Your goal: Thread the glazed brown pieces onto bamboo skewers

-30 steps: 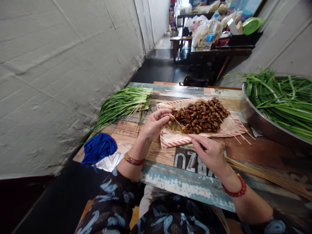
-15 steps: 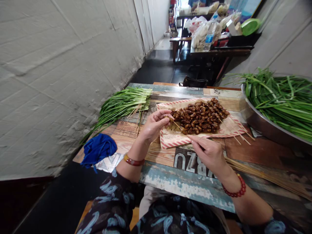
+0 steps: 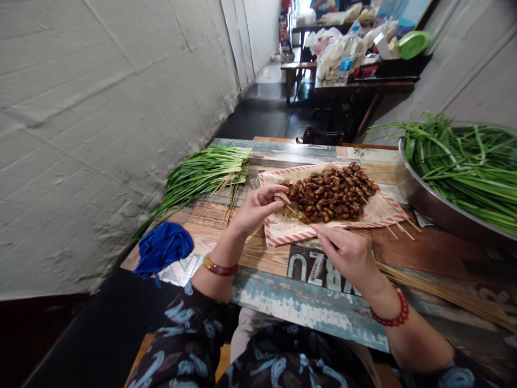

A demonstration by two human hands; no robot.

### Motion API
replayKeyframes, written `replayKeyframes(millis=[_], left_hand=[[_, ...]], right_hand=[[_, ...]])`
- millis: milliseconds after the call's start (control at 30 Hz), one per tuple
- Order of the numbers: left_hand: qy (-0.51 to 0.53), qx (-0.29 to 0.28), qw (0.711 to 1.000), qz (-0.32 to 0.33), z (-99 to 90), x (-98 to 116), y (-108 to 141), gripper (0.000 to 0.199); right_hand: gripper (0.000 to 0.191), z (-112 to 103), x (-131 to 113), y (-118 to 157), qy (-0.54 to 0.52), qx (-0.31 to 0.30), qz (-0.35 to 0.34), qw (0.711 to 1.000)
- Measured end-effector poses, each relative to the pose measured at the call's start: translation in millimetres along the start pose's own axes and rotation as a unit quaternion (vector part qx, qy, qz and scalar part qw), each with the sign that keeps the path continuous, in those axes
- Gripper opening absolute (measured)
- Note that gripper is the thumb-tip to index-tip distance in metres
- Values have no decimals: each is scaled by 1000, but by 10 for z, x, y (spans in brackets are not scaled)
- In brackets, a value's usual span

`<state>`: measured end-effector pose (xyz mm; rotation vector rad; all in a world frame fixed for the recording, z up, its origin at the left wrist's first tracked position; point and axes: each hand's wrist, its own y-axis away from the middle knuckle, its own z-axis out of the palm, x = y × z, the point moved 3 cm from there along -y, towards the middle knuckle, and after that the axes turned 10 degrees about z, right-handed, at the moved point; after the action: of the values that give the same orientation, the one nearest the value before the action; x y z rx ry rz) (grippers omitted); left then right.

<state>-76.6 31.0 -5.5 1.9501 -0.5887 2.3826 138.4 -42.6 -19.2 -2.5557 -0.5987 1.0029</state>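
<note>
A white wall (image 3: 121, 134) bounded the left side of the table (image 3: 307, 318); a far table (image 3: 375, 86) beyond carried bags (image 3: 329, 63) and a bottle (image 3: 346, 62). A metal bowl (image 3: 436, 207), piled above its rim with long greens (image 3: 464, 167), took up the right end. A cut bunch (image 3: 197, 172) lay at the left, thin sticks projecting from its trimmed end, and a crumpled blue cloth (image 3: 165, 248) sat at the near left edge. Between bunch and bowl, a red-striped sheet (image 3: 283, 234) bore a pile (image 3: 335, 191) of glossy brown pieces in a wet patch; several sticks ran out over its right side. A bundle (image 3: 440, 295) of loose sticks lay by the right wrist. The left hand (image 3: 260, 207) had thumb and fingers closed around a brown piece (image 3: 281, 200), largely hidden by them, above the sheet's left end. The right hand (image 3: 345, 250) was pinched on the lower end of a skewer (image 3: 291, 209), which sloped up to that piece. The skewer was thin and pale, its middle masked by brown pieces; whether these were threaded could not be told.
</note>
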Motion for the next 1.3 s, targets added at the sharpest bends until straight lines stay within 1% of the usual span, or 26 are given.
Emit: replayKeyframes(millis=[167, 400, 600, 867, 967, 1067, 1200, 1300], left_hand=[[17, -17, 1000, -2, 31, -38, 5, 33], [-17, -62, 998, 4, 41, -72, 17, 39], [-34, -72, 997, -3, 70, -68, 40, 41], [-29, -48, 998, -17, 152, -66, 48, 38], [-8, -43, 999, -11, 163, -63, 39, 46], [24, -19, 999, -24, 159, -66, 44, 54], [78, 17, 994, -72, 172, -92, 72, 42], [129, 38, 987, -90, 205, -109, 85, 37]], right_hand=[[29, 5, -28, 7, 23, 28, -19, 999], [25, -17, -8, 0, 52, 15, -42, 998], [24, -31, 13, -10, 50, 10, -53, 997], [23, 70, -18, -8, -1, 43, -26, 999], [22, 106, -10, -4, -16, 38, -8, 999], [20, 108, 8, 2, -14, 48, -1, 999], [16, 87, 23, 3, 9, 76, -2, 997], [15, 90, 26, 9, 21, 83, -6, 996]])
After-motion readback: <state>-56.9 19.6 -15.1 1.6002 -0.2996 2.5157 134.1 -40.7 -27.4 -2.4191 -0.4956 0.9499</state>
